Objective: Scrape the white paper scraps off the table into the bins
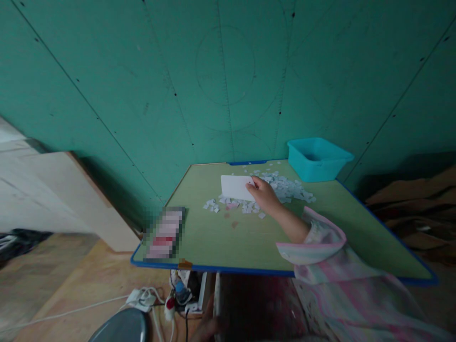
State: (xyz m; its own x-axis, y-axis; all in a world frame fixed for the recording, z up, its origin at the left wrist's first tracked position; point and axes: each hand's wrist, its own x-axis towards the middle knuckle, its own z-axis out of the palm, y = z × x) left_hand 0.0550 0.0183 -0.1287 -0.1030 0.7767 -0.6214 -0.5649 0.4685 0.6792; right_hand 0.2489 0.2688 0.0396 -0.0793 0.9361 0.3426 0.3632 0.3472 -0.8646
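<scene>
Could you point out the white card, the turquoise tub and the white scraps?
White rectangular card (pixel 234 187): head view, its broad face.
Turquoise rectangular plastic tub (pixel 320 170): head view, outer front wall.
Small white scraps (pixel 285 187): head view, the heap's middle.

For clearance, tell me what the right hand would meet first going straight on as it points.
With its white card leading, the right hand would probably meet the green wall first; height above the tabletop is unclear.

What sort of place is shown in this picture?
Probably an unfinished room or a simple workshop: the green wall shows bare panel seams and pencil-like marks, large boards lean at one side, and cables lie below.
</scene>
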